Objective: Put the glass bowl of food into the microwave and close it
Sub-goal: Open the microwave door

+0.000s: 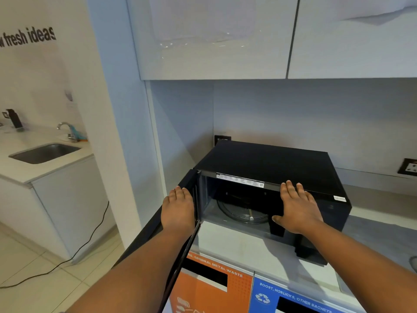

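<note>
While the black microwave stands on the pale table with its door swung wide to the left, its dark inside shows only a round glass turntable; the glass bowl of food is nowhere in view. The left hand lies flat against the door's upper edge, fingers straight and together, gripping nothing. The right hand rests spread on the oven's front top edge, fingers extended, thumb pointing toward the opening. Far left sit a sink and tap. Below the table are an orange bin and a blue bin.
</note>
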{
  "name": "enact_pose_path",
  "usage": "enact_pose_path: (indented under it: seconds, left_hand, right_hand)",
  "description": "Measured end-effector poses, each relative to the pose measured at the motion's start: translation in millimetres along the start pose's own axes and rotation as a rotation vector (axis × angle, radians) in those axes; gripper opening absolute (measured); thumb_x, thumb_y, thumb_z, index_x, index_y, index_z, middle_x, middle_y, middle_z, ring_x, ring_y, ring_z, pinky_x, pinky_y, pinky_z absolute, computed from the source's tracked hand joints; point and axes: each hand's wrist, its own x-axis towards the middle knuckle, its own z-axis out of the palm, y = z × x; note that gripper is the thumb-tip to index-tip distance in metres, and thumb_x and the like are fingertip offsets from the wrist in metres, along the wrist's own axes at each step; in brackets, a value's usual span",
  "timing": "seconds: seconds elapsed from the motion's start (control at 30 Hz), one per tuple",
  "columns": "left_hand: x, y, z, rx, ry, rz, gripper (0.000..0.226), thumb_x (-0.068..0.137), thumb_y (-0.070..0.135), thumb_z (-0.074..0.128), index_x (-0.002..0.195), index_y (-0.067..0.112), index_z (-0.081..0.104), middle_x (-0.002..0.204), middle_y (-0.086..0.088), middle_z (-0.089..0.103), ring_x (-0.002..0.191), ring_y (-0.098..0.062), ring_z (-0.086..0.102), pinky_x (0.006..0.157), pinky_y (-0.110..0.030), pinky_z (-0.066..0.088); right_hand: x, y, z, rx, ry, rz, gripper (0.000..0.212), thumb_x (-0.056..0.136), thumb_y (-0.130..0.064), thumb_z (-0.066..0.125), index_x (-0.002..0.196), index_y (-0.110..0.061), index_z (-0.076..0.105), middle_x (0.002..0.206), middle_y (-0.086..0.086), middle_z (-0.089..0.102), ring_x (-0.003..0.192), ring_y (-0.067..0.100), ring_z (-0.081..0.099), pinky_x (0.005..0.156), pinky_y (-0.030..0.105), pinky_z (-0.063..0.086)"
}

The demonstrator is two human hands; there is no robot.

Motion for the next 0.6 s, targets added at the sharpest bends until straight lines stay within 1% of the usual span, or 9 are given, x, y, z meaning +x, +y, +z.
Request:
enact_pose_path:
  seconds: [0.23, 0.33, 0.43, 0.6]
  left_hand:
    - [5.3, -26.5, 12.9, 0.011, 0.092, 0.083, 0.083, 0.094, 0.008, 0.058, 0.161, 0.006, 0.009, 0.170, -0.015, 0.014, 0.157, -0.031, 0.014, 0.127, -0.042, 0.016]
    - [6.8, -37.7, 17.2, 0.029, 0.122, 0.120, 0.081, 0.095, 0.006, 0.054, 0.161, 0.006, 0.007, 0.171, -0.014, 0.011, 0.158, -0.029, 0.010, 0.127, -0.041, 0.015]
    - [8.7, -42.9, 21.6, 0.013, 0.139, 0.136, 0.080, 0.096, 0.007, 0.053, 0.161, 0.007, 0.008, 0.171, -0.014, 0.012, 0.158, -0.028, 0.011, 0.127, -0.040, 0.015]
    - [9.9, -44.2, 24.7, 0.021, 0.145, 0.155, 0.081, 0.096, 0.011, 0.054, 0.162, 0.007, 0.007, 0.171, -0.013, 0.011, 0.157, -0.028, 0.013, 0.127, -0.041, 0.017]
  right_hand:
    - [3.9, -7.3, 5.5, -0.029, 0.011, 0.019, 0.112, 0.087, -0.056, 0.067, 0.160, -0.014, -0.006, 0.170, 0.011, -0.009, 0.155, 0.034, -0.010, 0.124, 0.048, 0.005]
    - [3.5, -9.4, 7.4, -0.057, 0.030, 0.015, 0.109, 0.088, -0.049, 0.068, 0.159, -0.011, -0.005, 0.170, 0.013, -0.007, 0.156, 0.034, -0.009, 0.126, 0.049, 0.008]
    - [3.9, -11.0, 8.8, -0.089, 0.037, 0.006, 0.107, 0.088, -0.044, 0.068, 0.159, -0.009, -0.004, 0.170, 0.015, -0.005, 0.156, 0.034, -0.006, 0.126, 0.048, 0.011]
    - [4.5, -13.0, 7.4, -0.106, 0.017, 0.013, 0.108, 0.088, -0.042, 0.069, 0.159, -0.008, -0.004, 0.170, 0.016, -0.005, 0.156, 0.034, -0.005, 0.127, 0.048, 0.011]
